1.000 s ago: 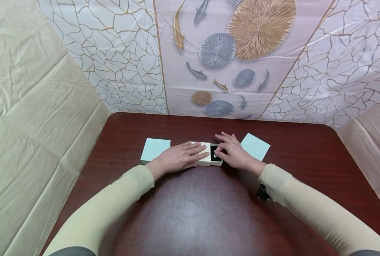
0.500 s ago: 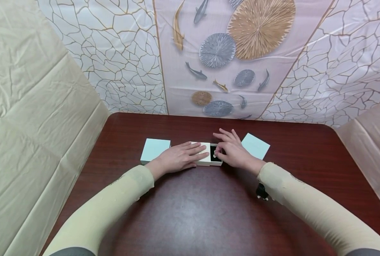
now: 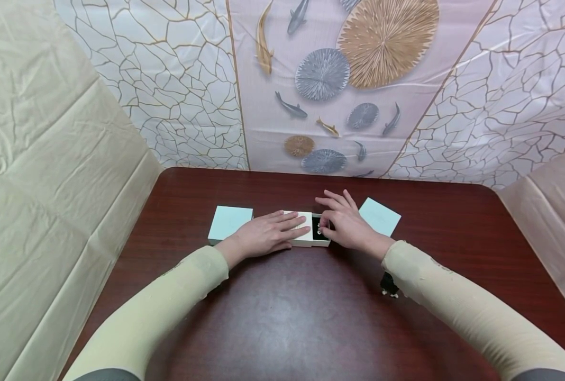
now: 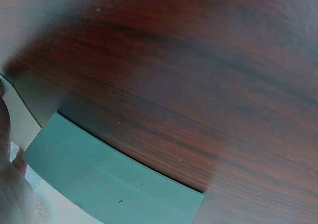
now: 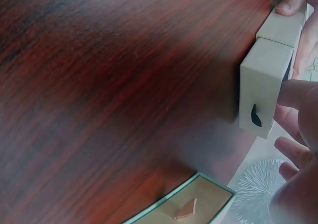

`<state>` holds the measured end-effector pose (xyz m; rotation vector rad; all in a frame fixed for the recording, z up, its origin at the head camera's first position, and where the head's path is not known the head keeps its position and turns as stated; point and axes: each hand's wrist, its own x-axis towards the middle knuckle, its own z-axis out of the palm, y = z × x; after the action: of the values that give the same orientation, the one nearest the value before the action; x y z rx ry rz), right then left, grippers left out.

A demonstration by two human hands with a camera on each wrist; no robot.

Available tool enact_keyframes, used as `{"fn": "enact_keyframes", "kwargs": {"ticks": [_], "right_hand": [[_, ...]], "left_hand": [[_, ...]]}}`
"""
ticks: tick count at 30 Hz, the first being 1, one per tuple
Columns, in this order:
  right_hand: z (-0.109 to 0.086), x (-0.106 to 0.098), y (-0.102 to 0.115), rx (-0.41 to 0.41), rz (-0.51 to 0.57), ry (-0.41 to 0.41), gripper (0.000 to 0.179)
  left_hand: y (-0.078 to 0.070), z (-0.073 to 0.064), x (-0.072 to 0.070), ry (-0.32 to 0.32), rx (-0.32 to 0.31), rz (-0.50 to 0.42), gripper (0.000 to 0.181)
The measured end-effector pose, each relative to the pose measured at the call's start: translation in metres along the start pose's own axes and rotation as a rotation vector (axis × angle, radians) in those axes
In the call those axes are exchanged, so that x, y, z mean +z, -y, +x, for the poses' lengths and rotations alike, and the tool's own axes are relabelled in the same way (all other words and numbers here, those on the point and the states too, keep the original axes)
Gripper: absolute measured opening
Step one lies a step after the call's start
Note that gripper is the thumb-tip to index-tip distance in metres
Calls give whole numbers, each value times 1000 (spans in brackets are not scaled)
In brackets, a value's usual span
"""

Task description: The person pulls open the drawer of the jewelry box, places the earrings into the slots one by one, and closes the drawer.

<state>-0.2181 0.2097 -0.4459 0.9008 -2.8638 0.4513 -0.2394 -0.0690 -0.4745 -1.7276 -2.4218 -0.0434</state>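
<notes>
A cream drawer-style jewellery box stands near the middle of the table, its outer sleeve (image 3: 305, 239) on the left. The drawer (image 5: 262, 80) is partly slid out to the right. My left hand (image 3: 263, 235) rests on the sleeve with fingers straight and spread. At the drawer's black insert (image 3: 315, 222), the thumb and forefinger of my right hand (image 3: 348, 226) curl together and pinch a small shiny piece of jewellery (image 3: 319, 231); its exact kind is too small to tell. The right hand's other fingers are raised. A dark pull tab (image 5: 255, 115) shows on the drawer's end.
A mint box (image 3: 230, 223) stands left of the left hand; its side shows in the left wrist view. Behind the right wrist lies a mint square piece (image 3: 379, 217), open-topped with a tan tab (image 5: 186, 209) inside. The dark wooden table (image 3: 273, 312) meets a patterned cloth behind.
My right hand has shifted slightly to the left and tilted, its spare fingers lifting and spreading, while its fingertips stay at the jewellery. The left hand and the boxes keep their places.
</notes>
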Motion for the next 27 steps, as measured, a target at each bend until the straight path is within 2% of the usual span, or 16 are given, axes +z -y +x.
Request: {"fn": "enact_keyframes", "kwargs": {"ticks": [15,27], "right_hand": [[1,-3,1,-7,-3,24,16],[-2,-26,-7,-14,5,-7,11]], "left_hand": [[0,-1,1,-8,2,-11,58],[0,0,-1,-7,-1,-25,58]]}}
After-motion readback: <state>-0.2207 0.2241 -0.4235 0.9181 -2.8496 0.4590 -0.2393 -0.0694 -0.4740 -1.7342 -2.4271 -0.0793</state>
